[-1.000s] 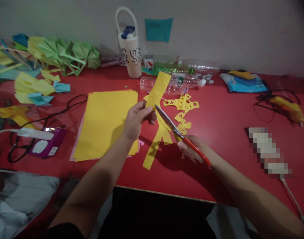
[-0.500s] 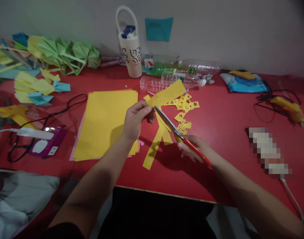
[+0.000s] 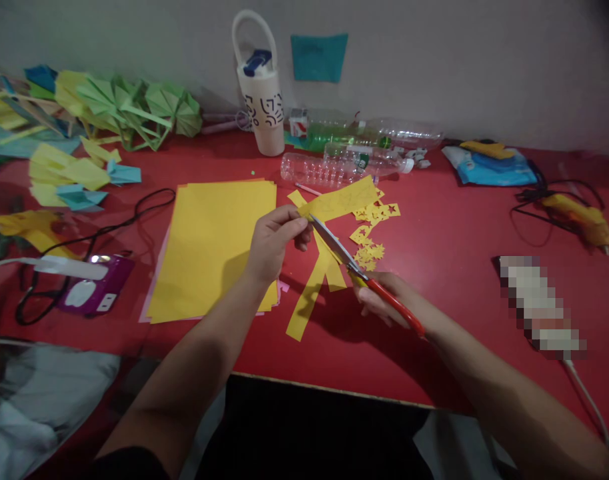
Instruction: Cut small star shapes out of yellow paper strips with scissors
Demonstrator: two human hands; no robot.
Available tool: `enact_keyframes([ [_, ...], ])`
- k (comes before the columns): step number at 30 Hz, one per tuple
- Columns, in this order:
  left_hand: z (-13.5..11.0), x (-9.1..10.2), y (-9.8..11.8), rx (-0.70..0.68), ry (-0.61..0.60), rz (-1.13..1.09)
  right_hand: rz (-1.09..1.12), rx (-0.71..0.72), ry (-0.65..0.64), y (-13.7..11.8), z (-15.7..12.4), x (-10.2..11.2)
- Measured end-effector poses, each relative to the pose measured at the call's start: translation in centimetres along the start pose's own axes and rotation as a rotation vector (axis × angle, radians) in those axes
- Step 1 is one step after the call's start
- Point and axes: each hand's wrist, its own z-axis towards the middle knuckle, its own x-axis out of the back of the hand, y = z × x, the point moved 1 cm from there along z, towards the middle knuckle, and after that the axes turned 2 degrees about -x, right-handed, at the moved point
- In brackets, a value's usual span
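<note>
**One marked yellow strip [image 3: 347,201] meets the tip of red-handled scissors [image 3: 334,245]**

The strip is a long, straight-sided piece of plain yellow paper, matte and fairly flat, with faint thin drawn lines along its upper face; the outlines are too pale to make out clearly. It is held up over the middle of the red surface [image 3: 449,240], slanting from the left hand [image 3: 274,243] up toward the right, its far end above some star-punched scraps [image 3: 379,212].

The left hand is nearly closed, pinching the strip's near end between thumb and fingertips, with the other fingers curled beneath. The right hand [image 3: 398,288] is curled around the red handles of the scissors, its fingers partly hidden by them. The grey metal blades point up and left, their tip at the strip's lower edge just beside the left thumb. They look close together; whether they bite into the paper cannot be told.

Beneath the hands, more yellow strips [image 3: 304,307] lie crossed on the surface, near a small heap of cut stars [image 3: 369,255] in the same yellow. To the left lies a stack of yellow sheets [image 3: 214,243], with orange and pink edges peeping out from under it.
</note>
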Motion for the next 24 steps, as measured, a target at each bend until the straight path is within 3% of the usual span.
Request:
enact_keyframes([
  [24,0.35,0.30,0.93,0.096,-0.025,0.025,0.024,0.060,-0.041,0.12,-0.43,0.51],
])
